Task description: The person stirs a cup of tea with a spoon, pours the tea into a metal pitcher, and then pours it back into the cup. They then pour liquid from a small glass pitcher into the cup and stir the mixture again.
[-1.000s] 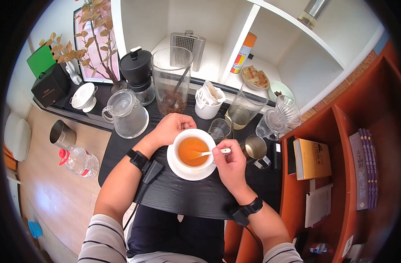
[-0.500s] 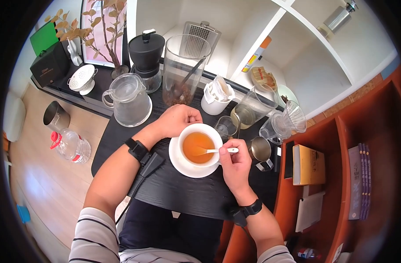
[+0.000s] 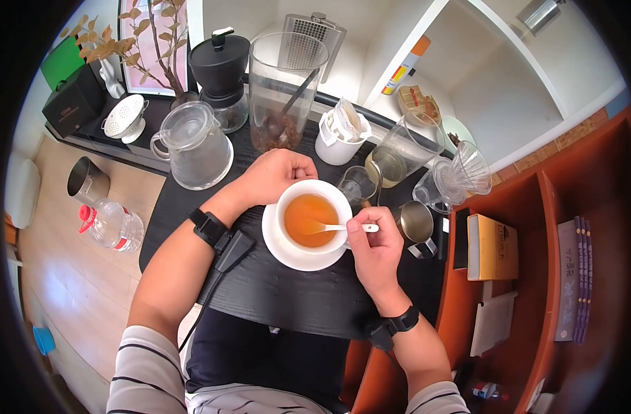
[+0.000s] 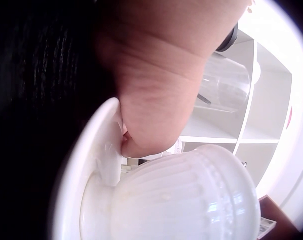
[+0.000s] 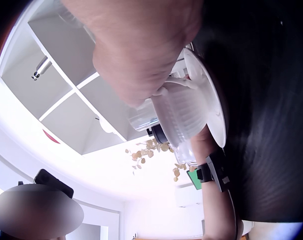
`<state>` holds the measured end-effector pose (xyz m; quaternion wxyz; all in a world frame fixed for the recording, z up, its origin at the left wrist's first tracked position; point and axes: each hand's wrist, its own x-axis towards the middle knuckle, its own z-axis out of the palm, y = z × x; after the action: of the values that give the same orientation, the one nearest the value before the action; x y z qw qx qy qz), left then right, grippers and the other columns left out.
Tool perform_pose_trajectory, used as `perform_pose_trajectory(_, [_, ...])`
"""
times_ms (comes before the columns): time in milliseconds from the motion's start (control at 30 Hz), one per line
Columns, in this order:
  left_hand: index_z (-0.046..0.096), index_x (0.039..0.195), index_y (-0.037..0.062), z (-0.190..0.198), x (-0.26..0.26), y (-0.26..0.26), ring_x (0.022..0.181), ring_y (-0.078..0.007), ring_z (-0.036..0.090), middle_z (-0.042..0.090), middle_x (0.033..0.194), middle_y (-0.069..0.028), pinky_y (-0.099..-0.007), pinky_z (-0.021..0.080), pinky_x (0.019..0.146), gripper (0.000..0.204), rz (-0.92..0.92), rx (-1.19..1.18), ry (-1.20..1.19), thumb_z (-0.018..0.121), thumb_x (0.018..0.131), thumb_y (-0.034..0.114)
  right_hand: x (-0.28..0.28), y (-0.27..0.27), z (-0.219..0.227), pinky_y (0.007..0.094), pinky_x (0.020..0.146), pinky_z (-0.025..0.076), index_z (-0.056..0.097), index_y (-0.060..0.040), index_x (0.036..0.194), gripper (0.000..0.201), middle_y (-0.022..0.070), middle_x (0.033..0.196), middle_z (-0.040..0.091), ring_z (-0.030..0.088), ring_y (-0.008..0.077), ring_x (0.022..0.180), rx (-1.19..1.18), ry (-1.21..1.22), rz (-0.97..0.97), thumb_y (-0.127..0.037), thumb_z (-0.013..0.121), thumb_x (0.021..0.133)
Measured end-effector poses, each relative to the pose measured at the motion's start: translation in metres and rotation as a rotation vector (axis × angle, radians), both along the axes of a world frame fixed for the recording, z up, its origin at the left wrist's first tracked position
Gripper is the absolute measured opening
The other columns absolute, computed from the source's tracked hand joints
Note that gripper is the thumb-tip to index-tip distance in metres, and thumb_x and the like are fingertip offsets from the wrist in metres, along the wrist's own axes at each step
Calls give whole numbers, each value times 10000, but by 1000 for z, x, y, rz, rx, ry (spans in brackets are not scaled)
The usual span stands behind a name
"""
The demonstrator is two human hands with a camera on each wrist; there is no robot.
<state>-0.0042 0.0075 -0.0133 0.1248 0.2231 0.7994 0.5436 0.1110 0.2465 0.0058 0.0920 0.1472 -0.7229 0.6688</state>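
Note:
A white cup (image 4: 181, 195) with ribbed sides holds amber tea (image 3: 303, 215) and stands on a white saucer (image 3: 284, 255). From the right side, my right hand (image 3: 376, 257) pinches the handle of a white spoon (image 3: 335, 228) between thumb and fingers. The spoon's bowl dips into the tea. Behind the cup, my left hand (image 3: 277, 176) grips the saucer's far edge with curled fingers. In the left wrist view a digit lies on the saucer's upper face, close beside the cup, and the other fingers are hidden.
Around the cup on the black table (image 3: 295, 293) stand a lidded glass pot (image 3: 195, 148), a tall glass jar (image 3: 286, 90), a white cup with a drip bag (image 3: 342, 138), a small glass pitcher (image 3: 360, 186) and a metal mug (image 3: 417, 222). Orange-brown shelves (image 3: 547, 228) border the right side.
The head view has shifted, so the table's things sit slightly differently in it. Both hands keep their holds; the spoon stays in the tea, shifted only slightly within the cup.

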Motion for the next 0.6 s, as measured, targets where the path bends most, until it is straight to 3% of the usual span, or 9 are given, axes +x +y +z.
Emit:
perform_pose_trajectory(167, [747, 968, 4, -8, -3, 0, 753, -29, 644, 731, 835, 13, -211, 517, 673, 106, -28, 74, 7, 812, 915, 70, -1, 1, 1, 184, 667, 484, 639, 13, 1154, 129, 5, 1009, 653, 597, 20, 818, -123, 15, 75, 3, 699, 1041])
perform_pose_trajectory(333, [745, 972, 1, -2, -2, 0, 753, -28, 639, 726, 832, 15, -211, 514, 673, 113, -24, 27, 0, 811, 923, 79, -1, 4, 6, 208, 703, 504, 667, 37, 1210, 179, 32, 1084, 646, 614, 49, 856, -123, 54, 109, 26, 696, 1034])
perform_pose_trajectory(533, [746, 973, -1, -4, -3, 0, 750, -29, 643, 731, 832, 11, -215, 512, 666, 100, -26, 50, -4, 801, 927, 68, -1, 6, 13, 215, 693, 489, 735, 31, 1156, 131, 48, 1048, 646, 606, 66, 847, 31, 156, 65, -34, 700, 1049])
perform_pose_trajectory(600, [746, 974, -2, -6, -3, 0, 748, -28, 643, 732, 831, 10, -216, 511, 663, 95, -27, 70, -6, 798, 927, 63, 0, 7, 15, 213, 682, 471, 741, 29, 1142, 128, 49, 1028, 639, 591, 72, 832, 141, 298, -3, -51, 706, 1049])
